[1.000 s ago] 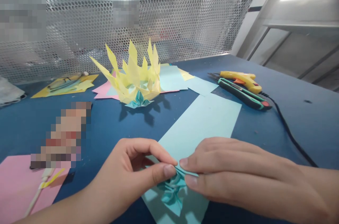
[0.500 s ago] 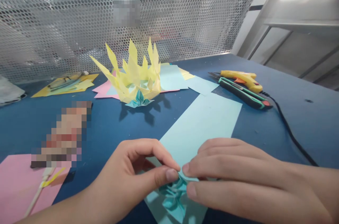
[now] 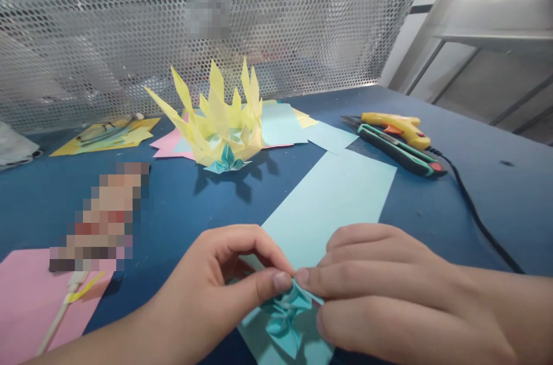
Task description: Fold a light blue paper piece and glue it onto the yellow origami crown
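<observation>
A small folded teal paper flower [image 3: 285, 327] is held low over a light blue paper sheet [image 3: 330, 198]. My left hand [image 3: 233, 278] pinches its upper edge between thumb and index finger. From the right, my right hand [image 3: 389, 290] grips a petal at the top right with its fingertips; the right thumb lies just below. The two hands nearly meet at the flower's top edge, and they cover part of it. Further back stands a yellow folded-paper crown [image 3: 218, 117] with a similar teal flower [image 3: 227, 160] at its front.
At right, a yellow glue gun [image 3: 400, 126] lies beside a green and black utility knife [image 3: 397, 149]; its black cord [image 3: 475, 221] runs forward. Pink paper [image 3: 43, 301] lies under a blurred-out device with a white cable [image 3: 56, 324]. A perforated metal panel [image 3: 302, 25] closes the back.
My right fingers and thumb have shifted slightly right, the thumb moving off the petal's lower edge. More of the teal flower shows. My left hand keeps its pinch.
</observation>
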The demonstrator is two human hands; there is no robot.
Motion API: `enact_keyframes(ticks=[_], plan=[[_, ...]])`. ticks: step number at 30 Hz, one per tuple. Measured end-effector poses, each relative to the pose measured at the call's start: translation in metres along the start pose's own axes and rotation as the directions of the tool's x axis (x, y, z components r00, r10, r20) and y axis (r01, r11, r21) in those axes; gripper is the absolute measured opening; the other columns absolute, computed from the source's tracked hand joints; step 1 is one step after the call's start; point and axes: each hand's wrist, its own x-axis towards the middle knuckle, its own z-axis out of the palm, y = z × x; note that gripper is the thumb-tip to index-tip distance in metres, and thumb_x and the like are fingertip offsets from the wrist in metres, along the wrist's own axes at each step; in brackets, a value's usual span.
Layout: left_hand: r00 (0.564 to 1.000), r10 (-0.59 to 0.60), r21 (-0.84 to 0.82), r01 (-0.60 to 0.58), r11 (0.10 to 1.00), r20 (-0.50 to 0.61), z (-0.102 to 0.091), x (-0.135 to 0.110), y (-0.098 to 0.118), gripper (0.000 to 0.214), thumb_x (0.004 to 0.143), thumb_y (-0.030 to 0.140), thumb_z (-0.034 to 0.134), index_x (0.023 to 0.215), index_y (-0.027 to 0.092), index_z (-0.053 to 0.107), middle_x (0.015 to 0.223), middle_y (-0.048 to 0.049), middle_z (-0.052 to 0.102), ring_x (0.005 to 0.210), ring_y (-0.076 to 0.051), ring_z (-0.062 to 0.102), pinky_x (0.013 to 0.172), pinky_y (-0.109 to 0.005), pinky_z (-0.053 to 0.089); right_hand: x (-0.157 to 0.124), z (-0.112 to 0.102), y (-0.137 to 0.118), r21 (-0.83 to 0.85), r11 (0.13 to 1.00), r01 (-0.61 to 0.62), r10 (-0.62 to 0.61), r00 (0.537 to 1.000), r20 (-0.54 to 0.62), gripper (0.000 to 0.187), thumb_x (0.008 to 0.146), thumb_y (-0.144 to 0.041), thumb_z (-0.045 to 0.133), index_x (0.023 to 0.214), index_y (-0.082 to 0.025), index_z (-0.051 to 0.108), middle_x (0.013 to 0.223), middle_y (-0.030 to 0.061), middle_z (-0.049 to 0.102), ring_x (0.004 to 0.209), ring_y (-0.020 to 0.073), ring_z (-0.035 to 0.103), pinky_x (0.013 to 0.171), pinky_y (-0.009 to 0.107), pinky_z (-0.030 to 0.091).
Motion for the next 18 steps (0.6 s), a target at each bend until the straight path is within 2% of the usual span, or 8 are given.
enact_keyframes(ticks=[3,5,8,12,15,18], plan=[[0.999,-0.03,0.009,0.03,1.0,0.012,0.0,0.001,0.001,0.018,0.077,0.036,0.067,0.071,0.02,0.064,0.068,0.0025,0.058,0.063,-0.011,0.048,0.055,-0.021,0.036,0.005,-0.003,0.002,0.04,0.999,-0.022,0.019,0.998,0.056,0.035,0.101,-0.015,0.027,0.088,-0.017,0.059,0.081,0.0067,0.071,0.068,0.0109,0.065,0.068,0.022,0.053],[0.999,-0.034,-0.007,0.034,0.999,0.021,0.0,0.002,0.0,0.02,0.079,0.039,0.066,0.074,0.02,0.062,0.07,0.0028,0.057,0.065,-0.011,0.049,0.058,-0.021,0.038,0.008,-0.006,0.002,0.053,0.996,-0.068,0.063,0.994,0.09,0.026,0.099,-0.012,0.034,0.089,-0.015,0.058,0.081,0.0058,0.071,0.067,0.0097,0.063,0.068,0.022,0.052],[1.0,-0.011,0.011,0.01,1.0,0.03,0.0,0.002,-0.001,0.023,0.081,0.042,0.065,0.076,0.02,0.062,0.071,0.0029,0.057,0.066,-0.011,0.05,0.06,-0.02,0.04,0.011,-0.006,0.0,0.043,0.989,-0.143,0.139,0.986,0.089,0.016,0.092,-0.005,0.047,0.086,-0.016,0.059,0.078,0.0037,0.069,0.065,0.0086,0.059,0.067,0.021,0.05],[0.999,0.034,0.022,-0.033,0.999,-0.027,0.0,0.002,-0.002,0.019,0.084,0.043,0.062,0.086,0.024,0.065,0.078,0.0032,0.062,0.072,-0.01,0.055,0.063,-0.017,0.044,0.011,-0.004,0.0,0.138,0.951,-0.277,0.27,0.96,0.069,0.018,0.085,-0.001,0.052,0.088,-0.014,0.064,0.082,0.0041,0.067,0.071,0.0078,0.06,0.068,0.017,0.05],[0.987,0.107,-0.065,-0.116,0.991,-0.123,0.0,0.002,-0.004,0.021,0.081,0.044,0.066,0.097,0.03,0.061,0.094,0.0041,0.064,0.088,-0.012,0.06,0.073,-0.017,0.049,0.013,-0.003,0.004,0.183,0.881,-0.436,0.439,0.898,0.023,0.023,0.079,0.002,0.053,0.088,-0.014,0.066,0.081,0.0021,0.068,0.072,0.0057,0.062,0.069,0.012,0.049],[0.97,0.19,-0.081,-0.203,0.976,-0.151,0.0,0.002,-0.007,0.018,0.078,0.038,0.071,0.09,0.031,0.06,0.105,0.0051,0.062,0.095,-0.013,0.062,0.083,-0.02,0.049,0.015,-0.002,0.009,0.139,0.791,-0.596,0.606,0.794,-0.042,0.025,0.073,0.002,0.056,0.083,-0.018,0.067,0.073,-0.0043,0.068,0.064,0.0043,0.06,0.064,0.011,0.047]])
